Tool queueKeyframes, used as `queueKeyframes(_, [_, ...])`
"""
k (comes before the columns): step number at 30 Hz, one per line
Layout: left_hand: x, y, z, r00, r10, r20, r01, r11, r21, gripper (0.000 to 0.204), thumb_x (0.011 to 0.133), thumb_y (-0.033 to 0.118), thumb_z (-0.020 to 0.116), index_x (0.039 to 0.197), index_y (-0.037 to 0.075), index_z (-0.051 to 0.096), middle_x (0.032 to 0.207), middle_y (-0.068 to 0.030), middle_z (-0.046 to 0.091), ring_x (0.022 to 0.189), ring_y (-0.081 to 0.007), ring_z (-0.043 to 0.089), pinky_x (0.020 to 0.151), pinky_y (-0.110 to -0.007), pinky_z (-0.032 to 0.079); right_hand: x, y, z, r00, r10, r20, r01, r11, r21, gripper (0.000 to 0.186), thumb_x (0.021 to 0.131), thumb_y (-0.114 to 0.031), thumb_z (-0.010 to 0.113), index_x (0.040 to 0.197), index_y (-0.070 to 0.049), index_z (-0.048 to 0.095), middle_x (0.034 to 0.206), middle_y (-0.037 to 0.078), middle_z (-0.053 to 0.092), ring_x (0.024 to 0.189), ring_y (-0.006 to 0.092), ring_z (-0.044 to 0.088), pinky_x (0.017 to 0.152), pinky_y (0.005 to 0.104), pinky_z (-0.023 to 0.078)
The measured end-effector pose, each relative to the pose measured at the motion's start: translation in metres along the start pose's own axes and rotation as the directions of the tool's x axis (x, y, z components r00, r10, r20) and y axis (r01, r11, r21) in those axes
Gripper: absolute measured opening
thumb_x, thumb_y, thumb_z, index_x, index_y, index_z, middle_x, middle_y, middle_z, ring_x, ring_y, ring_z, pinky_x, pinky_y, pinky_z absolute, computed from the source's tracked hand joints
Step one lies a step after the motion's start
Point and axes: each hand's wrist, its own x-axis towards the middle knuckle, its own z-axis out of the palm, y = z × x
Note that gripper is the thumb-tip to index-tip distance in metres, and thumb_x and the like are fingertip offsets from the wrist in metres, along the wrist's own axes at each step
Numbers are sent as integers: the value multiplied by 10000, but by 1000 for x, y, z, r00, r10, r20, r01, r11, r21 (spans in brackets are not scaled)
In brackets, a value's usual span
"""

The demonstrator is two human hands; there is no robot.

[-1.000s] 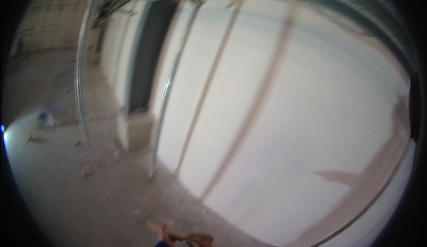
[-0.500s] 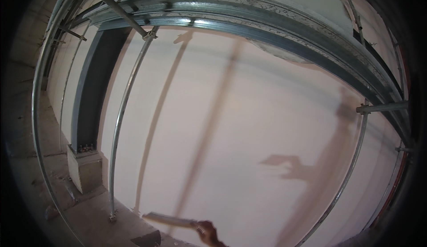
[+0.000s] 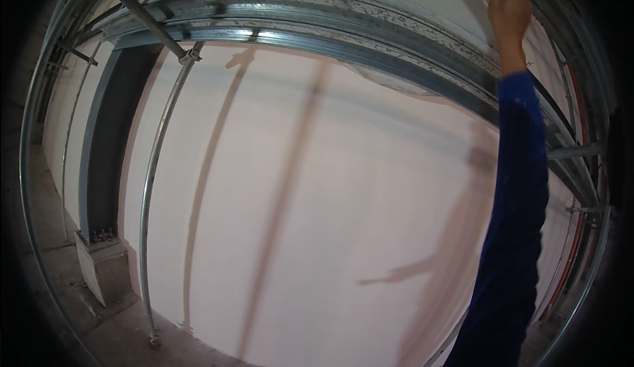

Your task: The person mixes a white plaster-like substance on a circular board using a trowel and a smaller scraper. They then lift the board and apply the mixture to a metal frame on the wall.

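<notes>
My right arm, in a dark blue sleeve (image 3: 512, 202), rises along the right side. Up at the top right, my right hand (image 3: 510, 13) reaches in front of the curved pale surface (image 3: 422, 0) above the beam. Its fingers are bent around something dark at the picture's rim, too cut off to make out. My left hand is outside the picture. Behind the arm stands a broad, smooth, pale pinkish wall (image 3: 343, 188). On it falls the shadow (image 3: 396, 274) of an arm with a thin, flat shape at its end.
A galvanised steel beam (image 3: 277, 17) crosses the top. Scaffold tubes (image 3: 162, 129) stand at left, one joined by a clamp (image 3: 190, 56). A dark steel column (image 3: 102, 142) rests on a concrete block (image 3: 105, 271). Another horizontal tube (image 3: 574, 150) lies beyond my sleeve at right.
The hand with a long, flat, pale tool at the lower edge has left the picture. My right arm has come up at right. The view has shifted slightly right; the arm shadow has changed shape.
</notes>
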Motion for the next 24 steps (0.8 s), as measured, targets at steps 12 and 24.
queueKeyframes(12, [2,-42,39,975,221,-13,-214,955,204,371,770,570,554,900,232,471,597,18,478,411,-117,415,309,-233,290,1,55,109,990,141,-8,-140,989,56,291,764,-27,547,1051,-65,580,956,178,602,893,352,562,753,419,454])
queueKeyframes(24, [-90,39,106,991,-76,-108,82,995,50,335,785,558,532,834,236,454,543,32,442,373,-108,398,299,-231,265,-39,65,111,949,240,203,-222,969,-106,401,766,-93,517,1162,-140,559,968,205,608,936,350,568,810,433,444])
